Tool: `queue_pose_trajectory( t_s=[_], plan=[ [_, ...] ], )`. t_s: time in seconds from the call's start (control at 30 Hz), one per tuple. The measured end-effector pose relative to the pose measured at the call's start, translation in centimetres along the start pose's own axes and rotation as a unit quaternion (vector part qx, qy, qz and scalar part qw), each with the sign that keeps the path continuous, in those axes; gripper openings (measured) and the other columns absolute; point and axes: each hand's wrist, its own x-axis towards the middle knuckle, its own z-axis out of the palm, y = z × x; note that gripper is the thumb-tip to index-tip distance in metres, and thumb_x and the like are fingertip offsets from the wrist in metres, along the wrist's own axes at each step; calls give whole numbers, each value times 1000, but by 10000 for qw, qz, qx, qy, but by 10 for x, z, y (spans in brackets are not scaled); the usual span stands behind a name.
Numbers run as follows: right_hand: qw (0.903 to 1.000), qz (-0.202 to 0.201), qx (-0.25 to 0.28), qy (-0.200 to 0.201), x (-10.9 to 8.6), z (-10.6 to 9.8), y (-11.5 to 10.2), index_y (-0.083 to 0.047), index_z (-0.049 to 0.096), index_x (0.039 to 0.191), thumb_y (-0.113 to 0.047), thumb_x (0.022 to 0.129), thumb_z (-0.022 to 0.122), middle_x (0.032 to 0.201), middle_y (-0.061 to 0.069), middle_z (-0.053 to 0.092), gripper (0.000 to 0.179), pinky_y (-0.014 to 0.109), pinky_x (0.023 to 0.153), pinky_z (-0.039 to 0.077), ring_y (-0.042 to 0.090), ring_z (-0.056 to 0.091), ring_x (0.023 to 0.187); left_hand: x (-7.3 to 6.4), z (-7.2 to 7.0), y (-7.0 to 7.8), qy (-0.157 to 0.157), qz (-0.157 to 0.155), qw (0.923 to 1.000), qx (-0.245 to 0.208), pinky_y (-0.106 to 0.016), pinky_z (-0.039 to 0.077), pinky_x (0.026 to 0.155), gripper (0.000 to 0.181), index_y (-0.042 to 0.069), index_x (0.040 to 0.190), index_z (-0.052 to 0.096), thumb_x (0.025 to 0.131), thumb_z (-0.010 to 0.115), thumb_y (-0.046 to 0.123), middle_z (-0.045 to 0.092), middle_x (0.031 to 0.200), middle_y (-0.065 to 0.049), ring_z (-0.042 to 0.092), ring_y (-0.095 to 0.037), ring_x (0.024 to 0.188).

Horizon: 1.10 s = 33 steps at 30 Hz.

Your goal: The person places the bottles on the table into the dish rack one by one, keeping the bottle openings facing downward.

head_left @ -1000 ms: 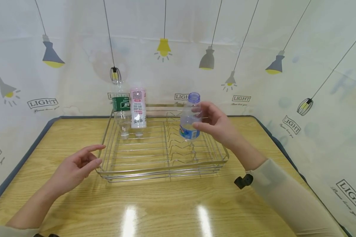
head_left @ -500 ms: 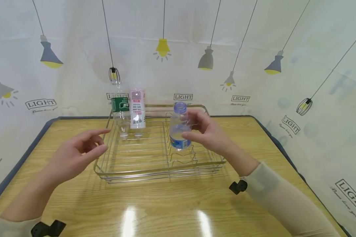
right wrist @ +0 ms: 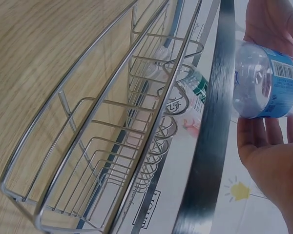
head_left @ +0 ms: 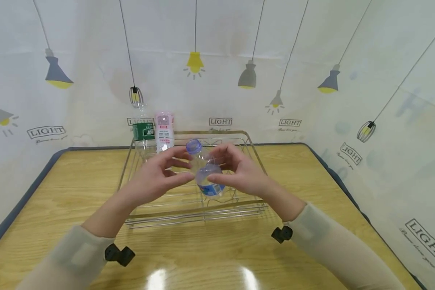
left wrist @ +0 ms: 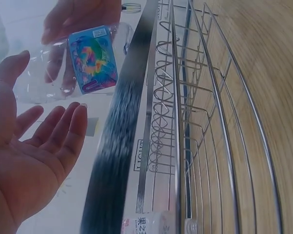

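A clear plastic bottle (head_left: 211, 182) with a blue label and an open blue-rimmed mouth hangs over the wire rack (head_left: 166, 210), its neck tilted to the left. My right hand (head_left: 241, 169) grips the bottle round its body from the right. At the neck, my left hand (head_left: 158, 174) comes in from the left, with its fingers spread and relaxed. In the left wrist view, the left hand (left wrist: 36, 136) is beside the bottle's clear upper part without closing on it; whether a fingertip touches cannot be told. The label's colourful side (left wrist: 94, 59) faces that camera.
At the rack's back left stand a clear bottle with a green label (head_left: 143, 132) and a white-and-pink bottle (head_left: 164, 131), their lower parts partly behind my left hand. Wavy wire dividers line the rack's right part. The rack stands on a wooden table (head_left: 195, 249) before a lamp-printed curtain.
The right hand has carried the bottle left and lower, and its neck has tipped left. My left hand has left the rack's left side and come across to the bottle's neck.
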Motion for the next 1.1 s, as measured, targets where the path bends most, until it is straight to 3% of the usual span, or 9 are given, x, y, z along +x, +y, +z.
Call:
queue_pose_trajectory(
  t_s=[0.2,0.4,0.6,0.77,1.1],
  plan=[
    [9999,-45,-51,-113,2,4,-2,1,54,143,-1,96,81,130,14,67,55,36,105,58,26,69,118,4,6,3,21,-84,9999,-62,-40,65,89,52,16,146,63,99,84,24,69,134,-10,71,-30,122],
    [9999,-21,-42,-102,2,6,1,-5,57,144,-4,95,82,132,13,67,55,39,105,58,27,68,119,3,6,0,23,-10,9996,-273,-38,65,86,50,13,144,63,99,84,19,72,129,-12,73,-29,115],
    [9999,53,-123,8,-1,0,9,-6,54,151,-8,96,83,146,11,63,62,45,115,52,27,63,129,0,1,-7,183,203,9955,-902,-35,65,95,56,12,149,54,100,80,7,65,140,-15,72,-33,123],
    [9998,196,-34,21,-7,-8,17,-6,50,156,-9,96,82,151,11,59,68,40,110,55,29,63,125,-6,-5,-11,288,86,9887,-1469,-35,65,95,62,9,151,45,99,77,-1,59,145,-23,73,-33,124],
    [9994,92,315,59,-11,-10,22,-6,51,154,-2,96,80,141,17,58,65,32,97,60,31,65,117,-12,-7,-14,326,-226,9925,-1157,-36,67,86,66,7,152,44,97,81,6,60,139,-24,72,-31,114]
  ],
)
